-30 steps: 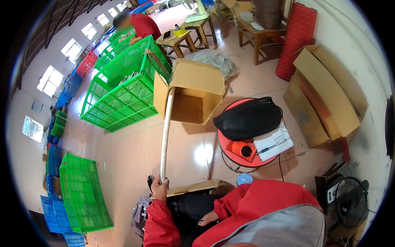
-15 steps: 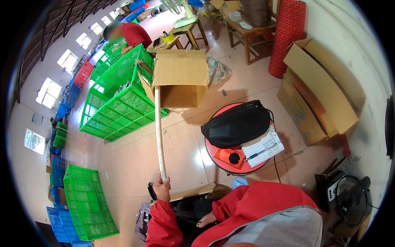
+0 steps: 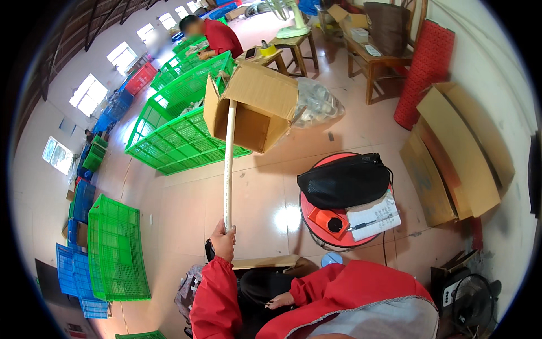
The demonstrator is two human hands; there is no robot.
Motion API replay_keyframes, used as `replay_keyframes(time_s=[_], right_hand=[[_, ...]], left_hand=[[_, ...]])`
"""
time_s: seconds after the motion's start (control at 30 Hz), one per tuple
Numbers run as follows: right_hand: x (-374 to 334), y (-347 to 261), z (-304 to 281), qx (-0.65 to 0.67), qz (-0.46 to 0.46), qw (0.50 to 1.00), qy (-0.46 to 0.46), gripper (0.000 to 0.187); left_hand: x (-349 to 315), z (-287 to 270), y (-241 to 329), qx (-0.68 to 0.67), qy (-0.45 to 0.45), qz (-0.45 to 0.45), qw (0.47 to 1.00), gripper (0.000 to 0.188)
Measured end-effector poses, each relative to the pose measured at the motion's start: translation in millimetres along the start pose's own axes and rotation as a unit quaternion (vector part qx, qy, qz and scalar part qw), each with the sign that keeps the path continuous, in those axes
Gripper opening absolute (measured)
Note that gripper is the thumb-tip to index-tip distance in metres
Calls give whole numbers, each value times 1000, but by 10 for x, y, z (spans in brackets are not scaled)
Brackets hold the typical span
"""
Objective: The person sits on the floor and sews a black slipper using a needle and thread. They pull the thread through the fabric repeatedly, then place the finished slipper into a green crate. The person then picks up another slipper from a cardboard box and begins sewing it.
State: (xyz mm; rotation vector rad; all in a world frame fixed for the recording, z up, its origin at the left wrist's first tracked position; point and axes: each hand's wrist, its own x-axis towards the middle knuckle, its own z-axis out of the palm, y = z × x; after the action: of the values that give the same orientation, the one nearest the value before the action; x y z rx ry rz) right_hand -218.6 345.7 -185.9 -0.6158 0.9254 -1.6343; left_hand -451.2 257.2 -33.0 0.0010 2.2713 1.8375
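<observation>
Left grip (image 3: 224, 240) clasps the pole (image 3: 228, 169), its axis running forward to the box (image 3: 265, 85) opening's left corner; the farther right grip's (image 3: 281, 300) state is unclear.

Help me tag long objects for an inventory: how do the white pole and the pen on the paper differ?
Size: the white pole is far longer and thicker than the pen. Colour: the pole is mostly pale; the pen is partly dark. State: the left grip holds the pole; the pen lies on the paper. Both are straight and slender.
</observation>
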Motion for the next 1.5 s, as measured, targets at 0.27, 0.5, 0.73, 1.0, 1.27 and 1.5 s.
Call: replay_keyframes(time_s=[0.27, 0.5, 0.73, 1.0, 1.27, 1.5], right_hand=[[6, -24, -11, -16, -21, 999, 19, 62], [-24, -54, -8, -23, -48, 998, 45, 62], [-83, -115, -50, -28, -74, 995, 65, 62], [-189, -167, -136, -33, -98, 991, 88, 62], [-220, -213, -163, -44, -107, 989, 90, 62], [-351, -149, -199, -34, -110, 987, 114, 63]], left_hand=[[-22, -69, -154, -12, 9, -6, 1000, 49], [-105, 72, 93, 25, -28, -2, 999, 51], [-96, 214, 133, 23, -50, 11, 998, 52], [0, 350, 284, 50, -107, 24, 993, 53], [934, 946, 1113, 365, -160, 212, 892, 54], [794, 1930, 1753, 697, -90, 352, 619, 49]])
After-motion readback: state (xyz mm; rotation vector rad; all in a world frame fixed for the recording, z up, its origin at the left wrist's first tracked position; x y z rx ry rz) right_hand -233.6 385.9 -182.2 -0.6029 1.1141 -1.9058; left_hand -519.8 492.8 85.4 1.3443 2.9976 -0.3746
